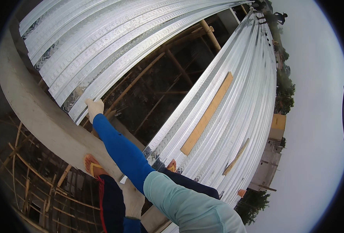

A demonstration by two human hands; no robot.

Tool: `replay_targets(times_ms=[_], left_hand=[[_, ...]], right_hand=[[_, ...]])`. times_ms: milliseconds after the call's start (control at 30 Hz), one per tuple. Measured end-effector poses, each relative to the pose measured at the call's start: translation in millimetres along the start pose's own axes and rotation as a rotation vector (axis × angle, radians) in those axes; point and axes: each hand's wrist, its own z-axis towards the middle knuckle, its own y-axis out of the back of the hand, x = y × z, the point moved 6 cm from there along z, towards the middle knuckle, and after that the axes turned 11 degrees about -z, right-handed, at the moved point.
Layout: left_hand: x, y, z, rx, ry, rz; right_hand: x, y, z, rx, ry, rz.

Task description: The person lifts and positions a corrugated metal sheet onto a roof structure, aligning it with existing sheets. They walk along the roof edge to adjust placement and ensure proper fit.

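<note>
My right hand (94, 108), in a cream glove at the end of a long blue sleeve, reaches to the near end of a silver corrugated metal sheet (114, 71) at upper left, fingers closed on its edge. My left hand (133, 200), also gloved, is low beside my dark-trousered leg, partly behind the right arm; its fingers cannot be made out. My sandalled left foot (93, 166) is on a curved-looking concrete beam (44, 116). My other foot (172, 166) shows beside the right-hand run of sheets (249, 77), which carries a wooden plank (207, 112).
A dark opening (168, 81) with bamboo poles lies between the sheet runs. Bamboo scaffolding (32, 178) stands below the beam at lower left. A thin wood strip (236, 157) and orange container (241, 193) are at right. People (279, 17) are at the far end; buildings and trees lie beyond.
</note>
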Motion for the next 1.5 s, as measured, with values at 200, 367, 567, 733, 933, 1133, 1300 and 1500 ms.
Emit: replay_targets(times_ms=[200, 367, 567, 733, 933, 1133, 1300, 1500], left_hand=[[-19.5, 0.6, -4.3, -0.002, 0.036, 0.043], [-26.6, 12.0, -7.7, -0.012, 0.076, -0.100], [-61.0, 32.0, 9.0, 0.065, 0.130, -0.058], [-96.3, 56.8, 34.3, 0.075, 0.151, 0.153], [-122.3, 74.3, 44.3, 0.007, 0.156, 0.158], [-125.9, 68.7, 43.2, 0.035, 0.169, 0.112], [-122.6, 68.4, 39.6, 0.006, 0.174, 0.086], [-123.4, 66.0, 37.4, 0.015, 0.199, 0.023]], right_hand=[[9.9, 16.9, -13.8, -0.054, -0.034, -0.128], [18.3, 34.5, -46.9, -0.032, -0.065, -0.117], [26.4, 53.3, -54.0, -0.053, -0.104, -0.146], [36.9, 58.3, -59.7, -0.057, -0.180, -0.211], [34.7, 65.1, -67.7, -0.028, -0.204, -0.246], [19.8, 78.4, -55.9, -0.018, -0.193, -0.222], [27.3, 65.9, -60.6, 0.031, -0.235, -0.112], [24.6, 73.8, -44.7, 0.060, -0.183, -0.198]])
